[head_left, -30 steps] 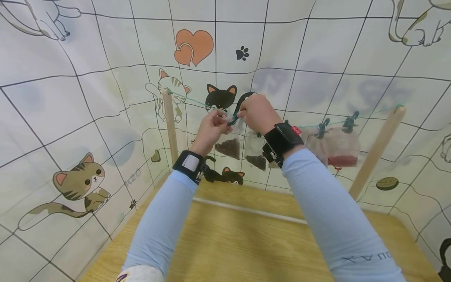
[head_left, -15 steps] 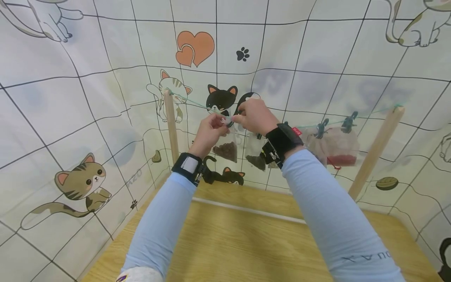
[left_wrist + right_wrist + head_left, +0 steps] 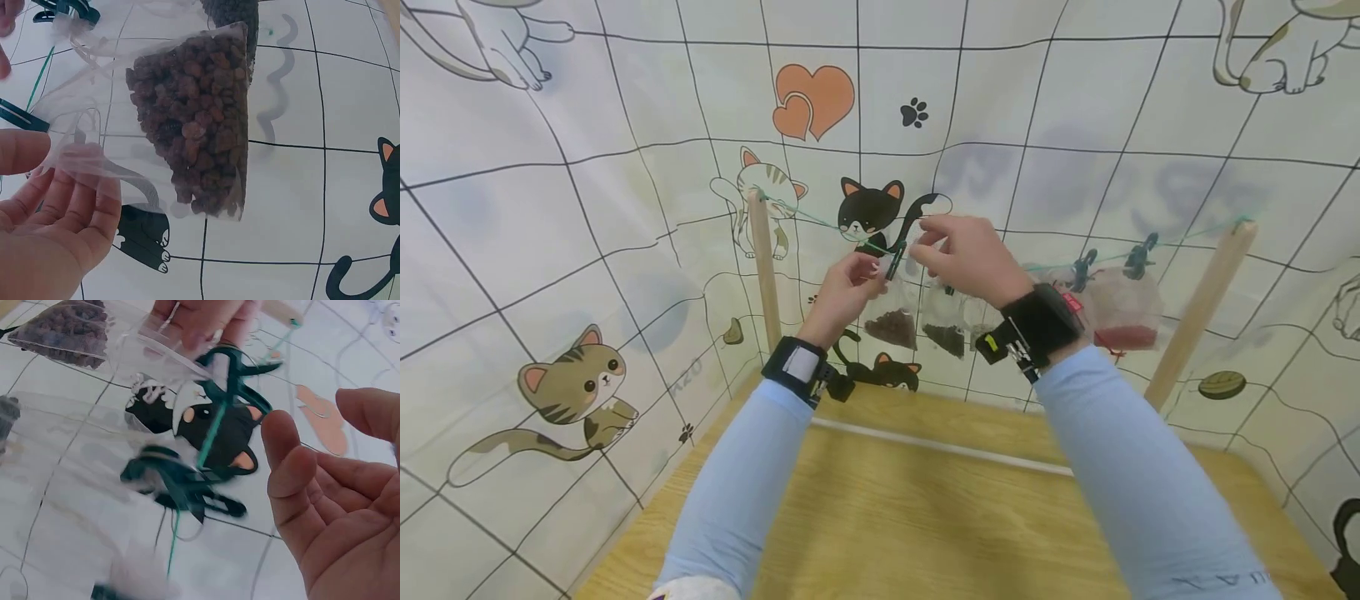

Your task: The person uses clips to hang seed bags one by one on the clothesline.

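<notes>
In the head view my left hand (image 3: 844, 292) pinches the upper edge of a clear plastic bag (image 3: 100, 75) filled at the bottom with reddish-brown lumps (image 3: 194, 119). A dark green clip (image 3: 231, 378) holds that bag's top at a green string (image 3: 212, 434). My right hand (image 3: 966, 257) is just right of this clip, thumb and fingers apart and nothing between them, as the right wrist view (image 3: 337, 506) of the hand shows. Beside it hangs a second clear bag with dark grains (image 3: 945, 337), under another green clip (image 3: 169, 478).
The string runs between a left wooden post (image 3: 763, 275) and a right wooden post (image 3: 1202, 317). Farther right hangs a bag with red contents (image 3: 1126, 321) from green clips (image 3: 1138, 257). A wood-grain table (image 3: 910, 508) lies below, with a cat-print curtain (image 3: 647, 183) behind.
My right hand has let go at the clip and drawn back to the right, its fingers spreading. The green clip now shows on the bag's top. My left hand stays there.
</notes>
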A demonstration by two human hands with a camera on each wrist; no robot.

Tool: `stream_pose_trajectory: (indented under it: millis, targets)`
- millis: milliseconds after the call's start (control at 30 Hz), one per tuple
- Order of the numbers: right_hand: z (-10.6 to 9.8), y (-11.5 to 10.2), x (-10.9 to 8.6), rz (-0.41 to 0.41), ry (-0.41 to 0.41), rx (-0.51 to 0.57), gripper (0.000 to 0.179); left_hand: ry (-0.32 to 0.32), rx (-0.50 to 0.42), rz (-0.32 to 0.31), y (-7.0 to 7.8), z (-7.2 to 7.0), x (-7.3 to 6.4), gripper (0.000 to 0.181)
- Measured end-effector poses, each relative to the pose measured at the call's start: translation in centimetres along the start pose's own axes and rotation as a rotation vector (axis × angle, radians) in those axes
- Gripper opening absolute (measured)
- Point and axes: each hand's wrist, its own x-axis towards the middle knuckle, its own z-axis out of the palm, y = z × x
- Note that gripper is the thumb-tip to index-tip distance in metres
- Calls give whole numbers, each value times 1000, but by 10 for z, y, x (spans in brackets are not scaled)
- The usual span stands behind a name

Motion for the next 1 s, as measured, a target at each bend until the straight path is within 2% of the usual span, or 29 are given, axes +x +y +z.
stream_pose_trajectory:
  millis: [133, 233, 333, 433, 600, 733, 833, 1000]
  targets:
    - [-10, 12, -38, -71, 90, 9, 39, 23, 10, 15, -2, 1, -5, 26]
    - [-13, 22, -70, -77, 151, 32, 35, 51, 42, 41, -3, 0, -8, 25]
    - [-11, 36, -102, -77, 210, 77, 32, 80, 118, 73, -5, -5, -13, 31]
    - [-2, 52, -131, -82, 284, 88, 31, 111, 206, 101, -7, -14, -24, 39]
    - [16, 76, -176, -45, 410, -9, 31, 158, 321, 169, -16, -27, -53, 44]
    - [33, 91, -207, 24, 454, -31, 33, 198, 382, 244, -26, -32, -83, 45]
    - [49, 102, -223, 52, 487, -38, 35, 227, 429, 277, -37, -33, -104, 46]
    - [74, 119, -243, 38, 565, -87, 37, 270, 522, 299, -55, -32, -136, 49]
